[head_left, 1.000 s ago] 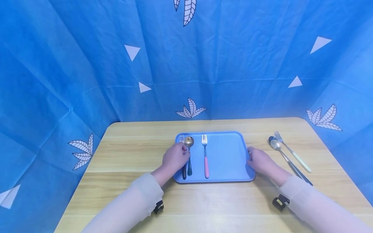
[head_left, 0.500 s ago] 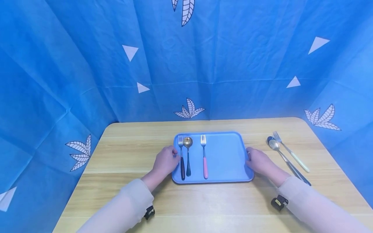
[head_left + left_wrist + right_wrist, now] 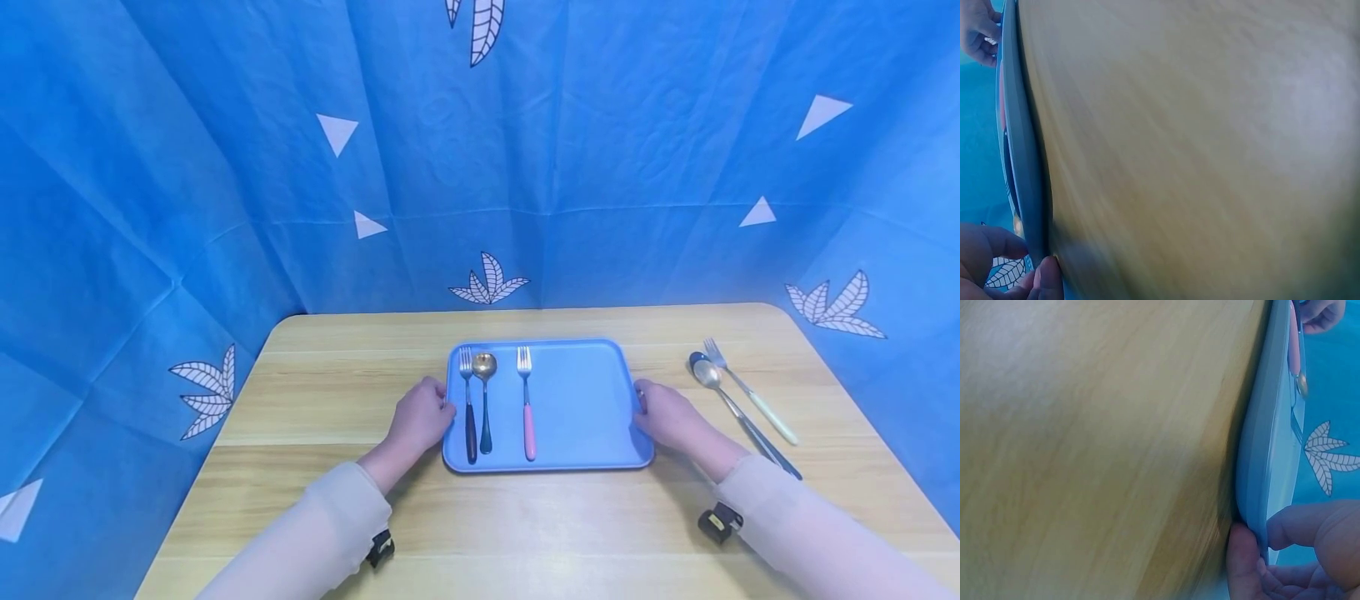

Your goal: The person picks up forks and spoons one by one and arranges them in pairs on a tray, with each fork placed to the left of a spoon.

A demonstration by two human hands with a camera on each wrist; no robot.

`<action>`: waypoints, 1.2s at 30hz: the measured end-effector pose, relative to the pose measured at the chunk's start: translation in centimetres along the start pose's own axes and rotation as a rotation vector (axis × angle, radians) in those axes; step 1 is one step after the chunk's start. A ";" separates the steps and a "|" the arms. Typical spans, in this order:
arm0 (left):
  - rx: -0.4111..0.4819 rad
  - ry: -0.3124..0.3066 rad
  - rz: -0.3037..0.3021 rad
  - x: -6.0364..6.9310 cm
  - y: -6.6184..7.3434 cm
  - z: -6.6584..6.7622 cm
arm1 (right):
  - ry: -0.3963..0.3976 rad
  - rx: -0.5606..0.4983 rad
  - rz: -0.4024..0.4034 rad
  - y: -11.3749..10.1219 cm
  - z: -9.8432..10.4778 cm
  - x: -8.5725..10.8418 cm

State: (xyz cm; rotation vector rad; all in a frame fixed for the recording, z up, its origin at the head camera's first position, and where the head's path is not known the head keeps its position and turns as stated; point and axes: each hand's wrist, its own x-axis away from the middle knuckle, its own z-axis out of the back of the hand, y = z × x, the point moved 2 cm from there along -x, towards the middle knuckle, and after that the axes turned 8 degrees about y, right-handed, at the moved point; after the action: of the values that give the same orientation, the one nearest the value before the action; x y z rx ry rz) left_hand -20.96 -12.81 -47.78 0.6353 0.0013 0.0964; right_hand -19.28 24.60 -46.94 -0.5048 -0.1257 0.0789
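A blue tray lies on the table with three pieces of cutlery on it. From the left these are a dark-handled fork, a gold-bowled spoon with a dark green handle, and a pink-handled fork. At the tray's left edge, my left hand pinches the rim; the left wrist view shows thumb and fingers on either side of it. My right hand grips the opposite rim, its fingers curled under and over the edge in the right wrist view.
Right of the tray, beyond my right hand, lie a silver spoon, a dark spoon partly beneath it and a pale-green-handled fork. The wooden table meets a blue patterned curtain at the back.
My left hand has moved left from over the dark-handled fork and gold-bowled spoon to the tray's left rim, which it now pinches. The right hand has kept its grip.
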 end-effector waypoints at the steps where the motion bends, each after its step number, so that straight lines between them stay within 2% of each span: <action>1: -0.002 -0.002 0.004 0.0 0.0 0.0 | 0.000 0.001 0.003 0.0 0.0 0.0; 6: 0.014 -0.030 0.028 -0.2 0.0 -0.1 | 0.002 0.002 0.000 0.1 -0.1 0.0; 12: 0.013 -0.048 0.024 -0.4 0.0 -0.1 | -0.005 -0.002 0.004 0.2 -0.2 -0.1; 19: 0.053 -0.102 0.090 -0.8 -0.4 -0.2 | -0.016 -0.006 -0.003 0.2 0.0 0.0; 36: 0.073 -0.139 0.134 -1.0 -0.4 -0.1 | -0.026 0.013 0.005 0.0 0.3 0.0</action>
State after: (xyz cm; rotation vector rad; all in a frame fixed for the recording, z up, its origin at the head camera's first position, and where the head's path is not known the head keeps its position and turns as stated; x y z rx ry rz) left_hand -21.89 -13.12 -48.16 0.7141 -0.1731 0.1816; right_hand -19.37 24.73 -46.64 -0.4908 -0.1490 0.0916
